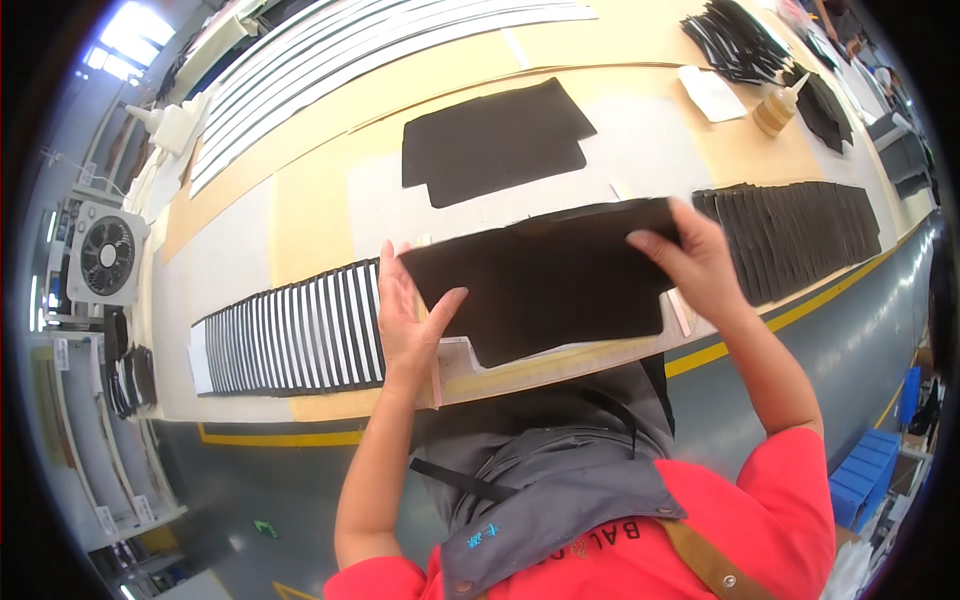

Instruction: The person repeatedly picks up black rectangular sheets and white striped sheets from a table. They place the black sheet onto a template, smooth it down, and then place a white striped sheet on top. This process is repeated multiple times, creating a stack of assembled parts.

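Between my two hands I hold up a black flat panel (550, 275) with notched lower corners, tilted above the table's near edge. My left hand (408, 325) grips its left end, the thumb lying across the near face. At the upper right corner my right hand (700, 262) pinches the panel between thumb and fingers. A similar notched black panel (495, 142) lies flat on the table just beyond. Left of my left hand runs an overlapping row of black pieces with white strips (290, 335). Another overlapping row, of black pieces (795, 238), lies to the right.
Long white strips (380, 55) cover the far left of the table (230, 230). A brown bottle with a nozzle (778, 108), a white sheet (710, 93) and a black pile (735, 40) lie far right. A fan (106, 254) stands left; a blue crate (865, 475) sits right.
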A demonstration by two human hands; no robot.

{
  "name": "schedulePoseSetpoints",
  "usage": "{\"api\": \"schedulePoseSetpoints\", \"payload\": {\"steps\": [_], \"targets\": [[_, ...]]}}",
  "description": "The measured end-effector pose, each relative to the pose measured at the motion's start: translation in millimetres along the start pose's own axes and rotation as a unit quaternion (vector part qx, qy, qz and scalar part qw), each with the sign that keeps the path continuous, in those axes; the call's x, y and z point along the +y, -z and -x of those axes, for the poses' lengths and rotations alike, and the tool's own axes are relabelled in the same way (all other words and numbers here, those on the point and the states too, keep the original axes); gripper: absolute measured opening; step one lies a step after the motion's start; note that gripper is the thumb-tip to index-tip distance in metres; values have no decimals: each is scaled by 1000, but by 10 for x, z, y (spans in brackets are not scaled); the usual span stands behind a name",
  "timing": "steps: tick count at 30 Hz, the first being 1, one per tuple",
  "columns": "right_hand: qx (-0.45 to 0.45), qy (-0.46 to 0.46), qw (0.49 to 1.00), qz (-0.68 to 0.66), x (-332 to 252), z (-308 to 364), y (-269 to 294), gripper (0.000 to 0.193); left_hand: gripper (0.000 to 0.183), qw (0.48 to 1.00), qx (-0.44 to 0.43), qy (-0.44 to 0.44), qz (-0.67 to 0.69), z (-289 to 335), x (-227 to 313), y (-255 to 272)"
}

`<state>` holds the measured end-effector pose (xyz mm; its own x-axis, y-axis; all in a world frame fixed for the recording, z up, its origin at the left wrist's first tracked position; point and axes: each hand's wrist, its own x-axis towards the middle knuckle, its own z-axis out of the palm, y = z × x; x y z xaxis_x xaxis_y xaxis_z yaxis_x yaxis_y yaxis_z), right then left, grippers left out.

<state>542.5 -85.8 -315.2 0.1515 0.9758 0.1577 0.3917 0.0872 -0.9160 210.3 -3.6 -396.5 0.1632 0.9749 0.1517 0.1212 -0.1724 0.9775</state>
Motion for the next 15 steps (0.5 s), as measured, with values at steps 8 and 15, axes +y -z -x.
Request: {"api": "schedulePoseSetpoints", "payload": {"steps": [8, 15], "targets": [[-24, -62, 991, -116, 438, -1457, 99, 29, 35, 986, -30, 121, 115, -1267, 339, 45], [-17, -126, 988, -86, 868, -2158, -114, 32, 46, 988, -20, 151, 20, -2173, 53, -59]]}}
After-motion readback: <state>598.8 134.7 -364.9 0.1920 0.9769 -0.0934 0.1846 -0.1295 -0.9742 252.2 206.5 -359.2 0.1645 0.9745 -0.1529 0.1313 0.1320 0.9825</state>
